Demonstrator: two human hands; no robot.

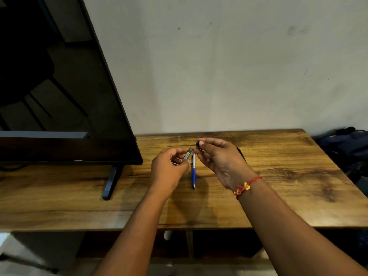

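Note:
My left hand [169,168] grips a small grey stick-shaped object with a label [188,154], tilted up to the right. My right hand [219,158] pinches a small black cap-like piece [198,144] between thumb and fingertip, just above and right of the grey object's upper end. The two pieces are close but apart. A blue and white pen [193,172] lies on the wooden table [278,176] between my hands, tip pointing toward me. A red and yellow thread circles my right wrist.
A large dark television [59,86] stands on the table's left half, its foot [110,182] reaching toward the front edge. A dark object [241,153] lies partly hidden behind my right hand. Dark bags [346,148] sit beyond the table's right edge. A wall rises behind.

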